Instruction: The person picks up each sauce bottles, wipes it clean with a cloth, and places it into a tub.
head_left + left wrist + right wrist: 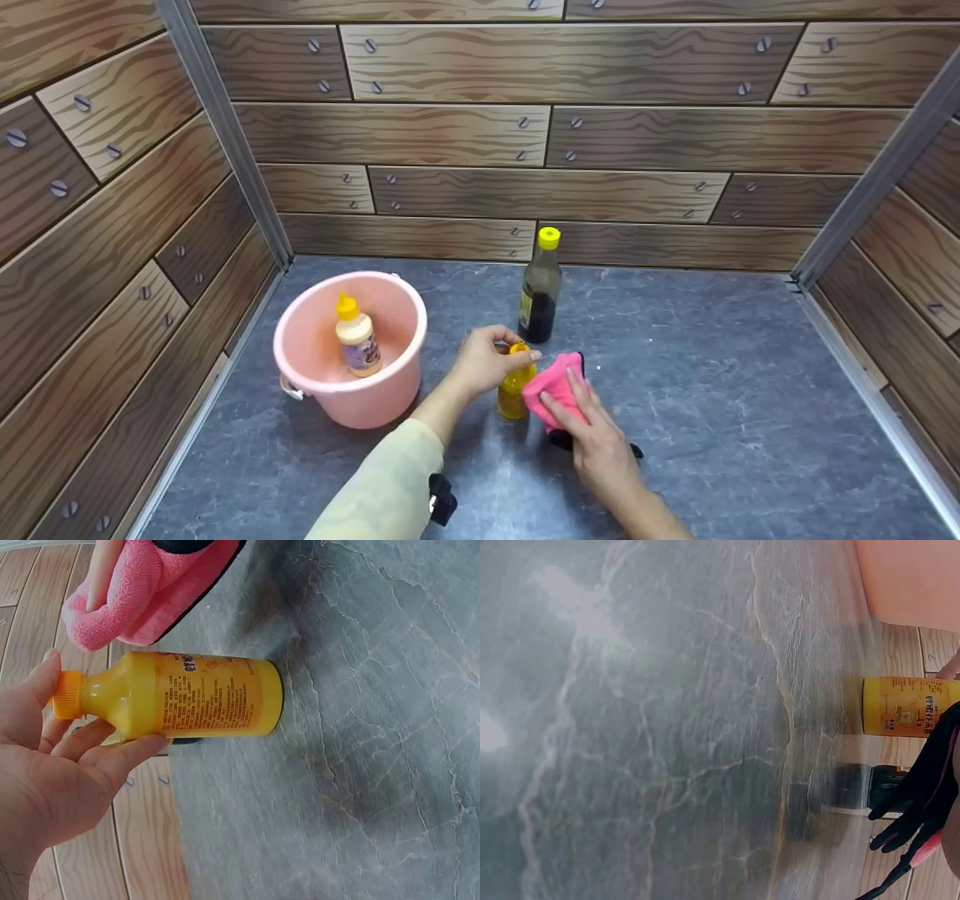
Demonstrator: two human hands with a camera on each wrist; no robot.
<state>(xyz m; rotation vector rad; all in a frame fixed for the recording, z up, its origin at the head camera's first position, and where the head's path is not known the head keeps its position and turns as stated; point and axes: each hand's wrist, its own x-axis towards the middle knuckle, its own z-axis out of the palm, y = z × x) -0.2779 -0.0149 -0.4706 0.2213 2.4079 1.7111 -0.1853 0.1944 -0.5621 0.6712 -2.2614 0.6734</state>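
Note:
A small yellow bottle (513, 397) with an orange cap (67, 694) stands upright on the grey marbled surface. My left hand (486, 361) pinches it at the cap, thumb on one side and fingers on the other. In the left wrist view, printed text covers the label of the bottle (206, 697). My right hand (602, 442) grips a pink plush cloth (556, 391) with black edging, its folds right beside the bottle. The black part of the cloth (928, 776) hangs down in the right wrist view, overlapping the upper end of the bottle.
Left of the hands stands a pink bucket (375, 405) with a yellow-capped squeeze bottle (358, 341) inside. Behind the yellow bottle is a tall dark sauce bottle (540, 292) with a yellow cap. Wood-patterned walls (450, 135) enclose the surface at the back and sides.

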